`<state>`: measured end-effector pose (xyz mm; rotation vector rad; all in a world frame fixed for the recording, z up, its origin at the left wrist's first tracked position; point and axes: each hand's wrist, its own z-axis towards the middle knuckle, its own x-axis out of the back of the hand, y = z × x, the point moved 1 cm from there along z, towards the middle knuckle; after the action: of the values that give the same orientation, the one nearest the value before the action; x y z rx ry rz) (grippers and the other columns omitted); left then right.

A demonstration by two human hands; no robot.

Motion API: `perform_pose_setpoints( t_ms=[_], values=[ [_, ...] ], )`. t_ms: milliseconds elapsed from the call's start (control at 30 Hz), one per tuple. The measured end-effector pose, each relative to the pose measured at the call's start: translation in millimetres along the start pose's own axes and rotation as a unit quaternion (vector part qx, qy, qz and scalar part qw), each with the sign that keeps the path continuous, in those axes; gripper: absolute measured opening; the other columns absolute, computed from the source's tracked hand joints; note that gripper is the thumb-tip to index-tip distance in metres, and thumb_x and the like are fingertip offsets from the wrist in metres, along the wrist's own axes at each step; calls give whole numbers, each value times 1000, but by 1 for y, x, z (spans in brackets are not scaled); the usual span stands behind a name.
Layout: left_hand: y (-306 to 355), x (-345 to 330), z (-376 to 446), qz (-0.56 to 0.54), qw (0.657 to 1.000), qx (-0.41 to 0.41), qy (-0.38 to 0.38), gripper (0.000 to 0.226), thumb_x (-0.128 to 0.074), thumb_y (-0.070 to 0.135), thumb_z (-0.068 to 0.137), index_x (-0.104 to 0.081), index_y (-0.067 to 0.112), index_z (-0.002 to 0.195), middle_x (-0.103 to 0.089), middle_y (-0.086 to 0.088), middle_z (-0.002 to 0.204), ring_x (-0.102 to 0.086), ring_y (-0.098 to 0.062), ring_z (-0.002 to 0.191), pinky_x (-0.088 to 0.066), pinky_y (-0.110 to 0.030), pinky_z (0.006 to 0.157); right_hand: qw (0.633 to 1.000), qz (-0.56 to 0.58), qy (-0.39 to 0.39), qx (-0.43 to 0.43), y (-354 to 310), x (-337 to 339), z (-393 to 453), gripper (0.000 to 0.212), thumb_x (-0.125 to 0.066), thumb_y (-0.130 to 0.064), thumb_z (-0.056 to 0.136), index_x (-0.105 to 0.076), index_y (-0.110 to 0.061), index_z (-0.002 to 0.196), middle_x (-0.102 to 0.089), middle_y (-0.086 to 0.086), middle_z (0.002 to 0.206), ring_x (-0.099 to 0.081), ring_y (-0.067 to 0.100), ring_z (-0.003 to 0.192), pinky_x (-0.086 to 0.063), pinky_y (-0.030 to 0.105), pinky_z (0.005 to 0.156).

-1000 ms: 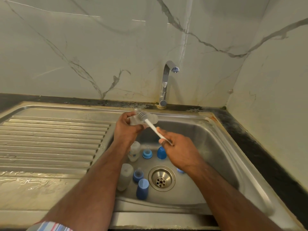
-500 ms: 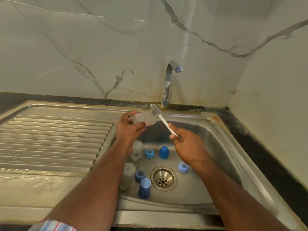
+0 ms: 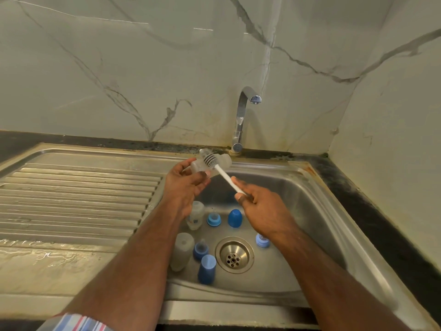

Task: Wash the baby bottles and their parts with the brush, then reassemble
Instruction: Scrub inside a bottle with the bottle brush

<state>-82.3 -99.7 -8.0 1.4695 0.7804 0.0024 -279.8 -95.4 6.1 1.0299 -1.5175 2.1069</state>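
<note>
My left hand (image 3: 185, 185) grips a clear baby bottle (image 3: 224, 161), held sideways above the back left corner of the sink (image 3: 317, 211). My right hand (image 3: 260, 206) holds the white handle of a bottle brush (image 3: 212, 160), whose grey bristle head lies across the bottle's outside. On the sink floor lie two more clear bottles (image 3: 195, 215) (image 3: 182, 250), two blue caps (image 3: 235, 218) (image 3: 207, 268) and three blue rings with teats (image 3: 213, 219) (image 3: 200, 250) (image 3: 262, 240).
A chrome tap (image 3: 241, 118) stands behind the sink, with no water running. The ribbed steel drainboard (image 3: 78, 199) stretches to the left. The drain (image 3: 234, 254) sits mid-sink. Marble walls close in at the back and right, with a dark counter strip (image 3: 372, 211) along the right.
The brush head has moved back over the bottle's side after swinging off to its right end. Both hands stay above the sink's back left corner.
</note>
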Motion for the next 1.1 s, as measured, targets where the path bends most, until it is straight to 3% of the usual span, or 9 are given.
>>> perform_pose_setpoints(
  t_ms=[133,300,367,467,633,733,867,1000,1100],
  values=[
    [-2,-1,1,54,998,-23,-10,51,-77,-11,79,-61,23,114,-62,-10,126,-65,-30,114,-62,-44,89,998,-19,32,-41,7,13,4,46,-45,-36,106,-38,-42,150,-62,-8,101,-55,5,76,-45,20,66],
    [-6,1,5,106,992,-61,7,57,-81,-12,73,-68,31,108,-68,-5,120,-68,-29,111,-61,-50,87,1000,-2,7,0,-3,0,-3,46,-50,-38,103,-38,-51,146,-63,-13,107,-58,4,80,-47,18,69],
    [-6,0,3,129,989,-69,1,59,-80,-12,73,-67,30,111,-66,0,122,-66,-27,114,-62,-48,86,999,-20,24,-30,2,7,4,46,-47,-36,105,-38,-46,149,-61,-10,98,-56,6,76,-46,19,67],
    [-5,-3,-1,156,985,-79,-7,61,-78,-13,74,-65,28,116,-63,6,122,-63,-23,115,-63,-45,85,998,-23,31,-47,7,14,4,46,-45,-34,106,-39,-38,151,-62,-5,104,-56,6,79,-44,21,71],
    [-4,-1,-1,158,984,-84,-1,62,-78,-14,73,-65,28,116,-62,3,127,-64,-24,115,-63,-46,85,999,-13,21,-41,5,12,3,45,-46,-33,106,-39,-39,150,-58,-11,94,-54,4,75,-38,14,60],
    [-2,0,-2,162,983,-89,-7,62,-76,-15,73,-63,29,115,-58,3,130,-60,-24,118,-63,-44,85,996,-17,41,-75,13,22,7,46,-45,-32,106,-41,-34,151,-58,-7,101,-51,1,74,-34,11,58],
    [-5,-3,-1,172,981,-90,-14,62,-74,-15,75,-61,28,116,-61,-2,127,-61,-25,116,-62,-36,81,998,26,36,-38,4,14,-2,45,-47,-35,105,-41,-41,149,-59,-13,106,-52,1,77,-38,13,62],
    [-6,-2,0,66,996,-58,-32,41,-76,-6,82,-63,22,110,-64,-12,125,-68,-30,111,-60,-48,93,998,33,31,-41,2,8,-3,46,-49,-34,105,-40,-41,150,-58,-15,126,-46,-11,79,-31,5,59],
    [-8,-1,3,53,996,-64,-29,36,-74,-5,85,-64,19,109,-63,-13,126,-67,-30,114,-59,-48,95,998,37,26,-41,5,9,-4,46,-50,-33,105,-40,-40,149,-58,-11,135,-46,-10,80,-32,6,60]
  ],
)
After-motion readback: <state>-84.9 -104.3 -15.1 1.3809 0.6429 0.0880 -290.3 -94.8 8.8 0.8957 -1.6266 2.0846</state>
